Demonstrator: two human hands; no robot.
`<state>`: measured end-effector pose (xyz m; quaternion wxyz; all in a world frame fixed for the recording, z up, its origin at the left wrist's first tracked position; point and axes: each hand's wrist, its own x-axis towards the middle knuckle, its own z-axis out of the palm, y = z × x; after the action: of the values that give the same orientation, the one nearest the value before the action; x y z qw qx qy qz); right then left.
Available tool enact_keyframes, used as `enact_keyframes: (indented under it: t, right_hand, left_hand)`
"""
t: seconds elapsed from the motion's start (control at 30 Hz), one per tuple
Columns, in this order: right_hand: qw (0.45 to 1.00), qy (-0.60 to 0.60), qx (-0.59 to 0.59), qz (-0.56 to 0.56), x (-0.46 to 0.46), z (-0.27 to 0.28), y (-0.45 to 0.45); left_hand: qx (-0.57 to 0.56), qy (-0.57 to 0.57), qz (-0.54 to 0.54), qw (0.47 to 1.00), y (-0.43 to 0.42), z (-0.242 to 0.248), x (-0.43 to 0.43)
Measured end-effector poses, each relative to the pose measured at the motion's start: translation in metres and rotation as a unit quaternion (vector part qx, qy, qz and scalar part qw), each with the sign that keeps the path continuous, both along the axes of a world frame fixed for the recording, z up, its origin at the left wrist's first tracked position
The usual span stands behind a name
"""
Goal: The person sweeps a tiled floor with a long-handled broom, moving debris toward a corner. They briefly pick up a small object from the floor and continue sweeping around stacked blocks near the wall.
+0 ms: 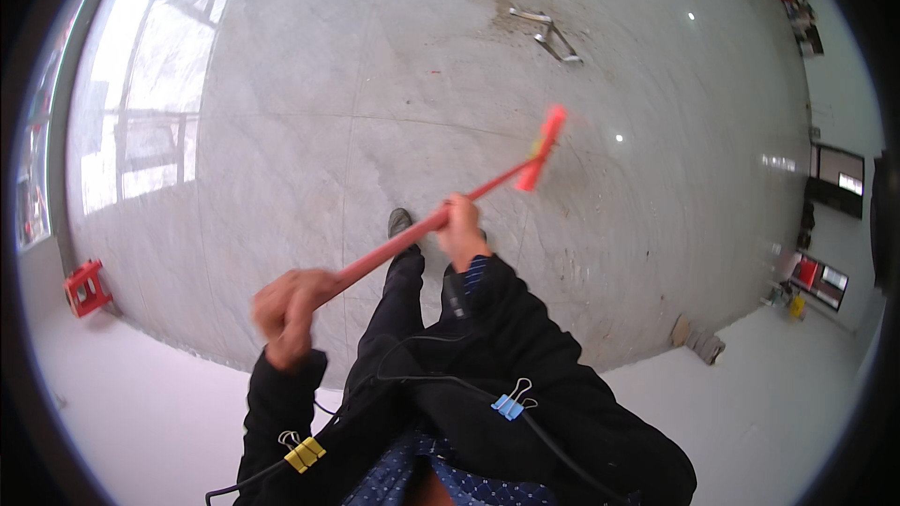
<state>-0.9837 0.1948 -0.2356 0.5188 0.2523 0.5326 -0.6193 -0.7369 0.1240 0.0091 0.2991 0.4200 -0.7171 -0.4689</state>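
Note:
Both hands grip a long red pole that slants up to the right across the view. My left hand (292,306) is closed around its near end, at the left. Farther along, my right hand (460,228) wraps the shaft in front of my feet. At the far end of this red-handled broom or mop (390,249) is a bright red crosswise head (541,147), blurred, with a yellowish spot near the joint. Whether the head touches the floor, I cannot tell. Beyond it, a bent metal frame (555,40) lies on the grey floor (281,119) beside a brown dirt patch (503,10).
A red plastic stool (88,288) stands by the white wall at left. Near the right wall lies a greyish roll (703,348). A dark-framed panel (837,179) and a yellow object (796,307) are farther right. A black cable (450,378) crosses my front, clipped with binder clips.

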Motion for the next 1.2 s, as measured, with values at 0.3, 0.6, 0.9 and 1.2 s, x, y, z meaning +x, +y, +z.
enact_keyframes:
  t: [0.3, 0.6, 0.9, 1.2]
  right_hand:
    - [0.973, -0.189, -0.076, 0.107, 0.07, 0.093, -0.055]
    - [0.996, -0.077, 0.012, -0.041, -0.113, -0.018, 0.074]
    - [0.961, 0.072, 0.191, -0.188, -0.312, -0.11, 0.252]
    - [0.994, 0.013, 0.047, -0.097, -0.25, -0.001, 0.198]
  left_hand:
    - [-0.317, -0.009, -0.052, 0.947, -0.011, 0.111, -0.05]
    - [0.017, 0.021, -0.007, 1.0, 0.055, -0.003, -0.185]
    - [0.337, 0.009, -0.167, 0.926, 0.172, -0.139, -0.311]
    - [0.07, -0.08, -0.11, 0.988, 0.111, -0.023, -0.29]
